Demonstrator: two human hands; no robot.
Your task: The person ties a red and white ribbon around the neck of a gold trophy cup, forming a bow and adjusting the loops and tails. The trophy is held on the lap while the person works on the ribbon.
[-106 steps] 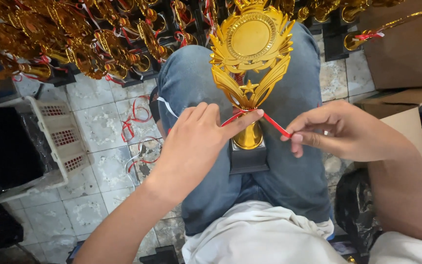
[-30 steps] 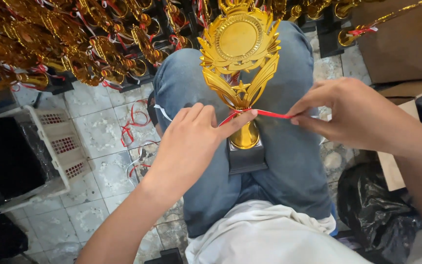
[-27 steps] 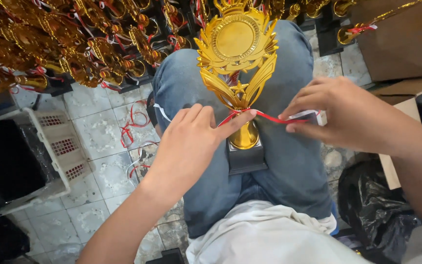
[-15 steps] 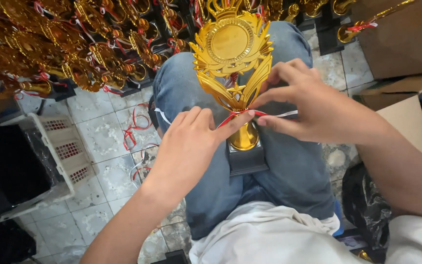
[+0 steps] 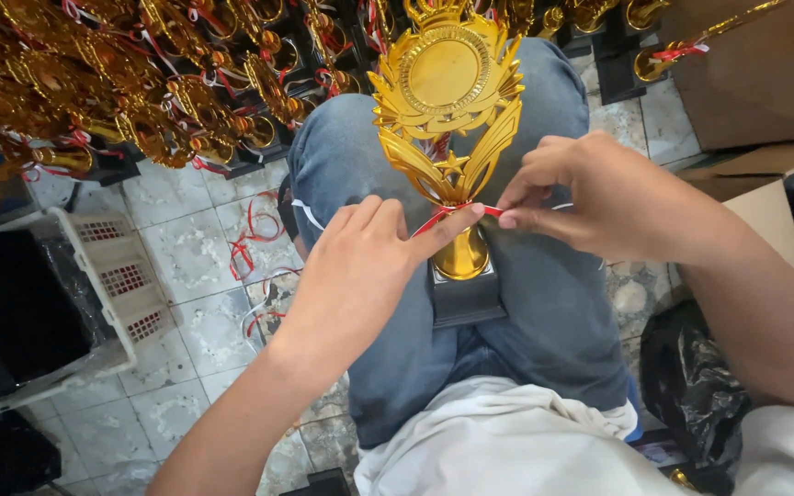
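Note:
A gold trophy (image 5: 448, 87) with a round medallion top and a black base (image 5: 466, 294) stands upright between my knees. A thin red and white ribbon (image 5: 434, 218) runs around its narrow stem. My left hand (image 5: 360, 271) presses the ribbon against the stem with the forefinger. My right hand (image 5: 590, 197) pinches the other end of the ribbon just right of the stem. Both hands touch the trophy at the neck.
Many gold trophies (image 5: 121, 101) with ribbons lie piled on the tiled floor at the upper left. A white plastic crate (image 5: 112, 276) stands at the left. Ribbon scraps (image 5: 255, 243) litter the tiles. Cardboard boxes (image 5: 765, 73) and a black plastic bag (image 5: 691, 386) sit at the right.
My right hand, which had pulled the ribbon out to the right, has come back in to the stem and now pinches it close. My left hand stays on the stem.

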